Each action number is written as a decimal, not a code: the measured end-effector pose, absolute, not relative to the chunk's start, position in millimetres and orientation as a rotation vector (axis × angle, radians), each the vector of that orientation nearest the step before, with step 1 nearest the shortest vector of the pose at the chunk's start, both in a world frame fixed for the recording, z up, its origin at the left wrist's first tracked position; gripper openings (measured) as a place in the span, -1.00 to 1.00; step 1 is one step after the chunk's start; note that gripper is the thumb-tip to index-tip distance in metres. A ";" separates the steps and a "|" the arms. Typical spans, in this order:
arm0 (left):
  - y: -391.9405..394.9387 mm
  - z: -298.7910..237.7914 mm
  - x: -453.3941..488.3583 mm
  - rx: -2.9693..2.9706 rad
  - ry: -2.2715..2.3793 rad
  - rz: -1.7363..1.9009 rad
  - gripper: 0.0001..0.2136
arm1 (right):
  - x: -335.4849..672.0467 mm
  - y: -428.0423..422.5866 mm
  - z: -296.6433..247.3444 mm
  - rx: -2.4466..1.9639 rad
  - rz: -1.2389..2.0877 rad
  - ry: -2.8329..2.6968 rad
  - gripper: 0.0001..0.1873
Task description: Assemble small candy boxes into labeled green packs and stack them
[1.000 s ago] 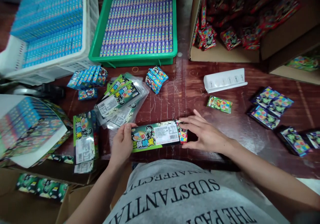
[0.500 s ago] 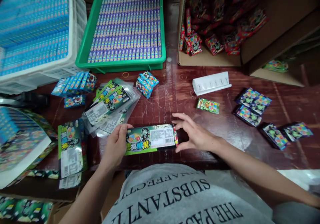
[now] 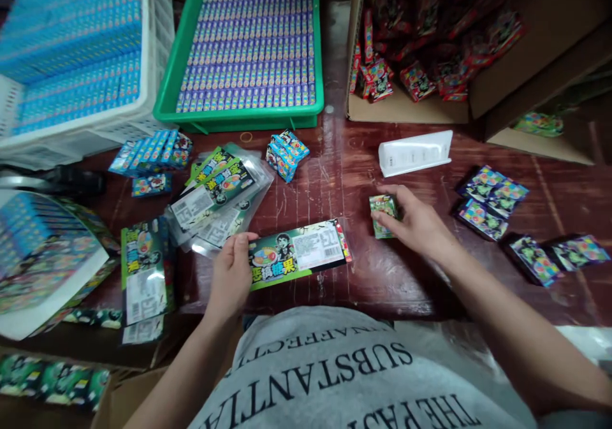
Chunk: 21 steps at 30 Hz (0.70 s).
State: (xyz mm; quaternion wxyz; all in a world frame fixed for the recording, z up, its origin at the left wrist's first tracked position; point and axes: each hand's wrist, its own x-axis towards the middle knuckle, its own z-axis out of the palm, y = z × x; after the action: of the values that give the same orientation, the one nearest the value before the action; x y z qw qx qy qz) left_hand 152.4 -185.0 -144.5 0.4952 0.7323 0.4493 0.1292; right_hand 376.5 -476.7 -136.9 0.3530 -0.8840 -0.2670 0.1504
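Glossy green film gleams on the long candy pack (image 3: 299, 254), which lies flat near the front edge of the table (image 3: 392, 282). The left hand (image 3: 229, 276) pinches the pack's left end between thumb and curled fingers. Just off its right end, the right hand (image 3: 415, 225) is closed around a small green box (image 3: 382, 215). From my feed I cannot tell whether the box rests on the wood or is lifted clear.

My worry is slip. The film looks slick and the dark red lacquer under it shines as if wet, so I judge a one-ended pinch could let the free end swing or slide toward the edge. The box has crisp cardboard corners, and any of them could snag or crease the thin film. The loose pile of clear sleeves (image 3: 220, 193) lies close to the left hand, and a stray finger could drag it along.

The pack is a long, flat rectangle printed in green and black with a white label. The box is a stubby cuboid, matte beside the film. The tabletop is scratched, reflective wood.

Farther out are a cluster of blue boxes (image 3: 287, 152), a white plastic holder (image 3: 415, 153) and purple packets (image 3: 492, 199) scattered at right. A hard green tray (image 3: 248, 122) holds tight rows of purple boxes, a latticed white crate (image 3: 95, 137) holds blue ones, and a dull cardboard carton (image 3: 406, 111) holds red packets.
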 end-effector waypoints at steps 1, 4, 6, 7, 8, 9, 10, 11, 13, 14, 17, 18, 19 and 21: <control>-189.4 -143.6 152.9 1.772 1.087 0.324 -0.52 | 364.7 -466.7 -139.8 -2.147 0.361 -0.583 -0.42; -198.9 -141.6 153.8 1.714 1.088 0.337 -0.55 | 337.7 -443.2 -143.8 -1.861 0.225 -0.393 -0.42; -201.2 -141.4 154.0 1.609 1.089 0.354 -0.57 | 330.1 -437.2 -142.5 -1.874 0.218 -0.410 -0.48; -201.2 -141.6 153.9 1.553 1.092 0.369 -0.58 | 328.9 -437.0 -140.9 -1.901 0.254 -0.454 -0.52; -200.4 -142.0 153.5 1.504 1.090 0.385 -0.59 | 328.7 -438.2 -138.8 -1.920 0.313 -0.521 -0.56; -199.2 -142.6 152.9 1.473 1.084 0.405 -0.60 | 329.1 -439.9 -136.6 -1.928 0.377 -0.603 -0.61; -197.6 -143.3 152.0 1.462 1.074 0.421 -0.61 | 329.4 -441.6 -134.5 -1.925 0.431 -0.689 -0.65; -195.8 -144.0 150.9 1.469 1.060 0.431 -0.61 | 329.4 -442.7 -132.8 -1.916 0.466 -0.771 -0.69; -192.2 -145.4 148.7 1.506 1.015 0.427 -0.62 | 327.6 -441.6 -131.9 -1.908 0.475 -0.880 -0.71; -190.6 -146.0 147.8 1.517 0.993 0.420 -0.62 | 326.1 -439.3 -132.8 -1.911 0.461 -0.888 -0.69; -187.4 -145.7 147.1 1.475 0.969 0.414 -0.61 | 321.3 -428.9 -138.6 -1.924 0.424 -0.720 -0.62; -186.8 -144.9 147.5 1.450 0.974 0.417 -0.62 | 320.7 -425.6 -140.3 -1.918 0.427 -0.650 -0.62; -186.3 -143.7 148.2 1.426 0.984 0.419 -0.61 | 320.9 -422.9 -141.1 -1.894 0.451 -0.595 -0.63; -186.0 -140.8 150.0 1.390 1.013 0.421 -0.61 | 323.3 -419.8 -139.7 -1.808 0.535 -0.535 -0.66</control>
State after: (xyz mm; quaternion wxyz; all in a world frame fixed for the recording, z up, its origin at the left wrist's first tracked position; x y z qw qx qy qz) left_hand 150.0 -186.0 -140.8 0.6329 0.6078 0.4429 0.1842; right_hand 323.3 -419.8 -139.7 0.5571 -0.7660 -0.2268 0.2266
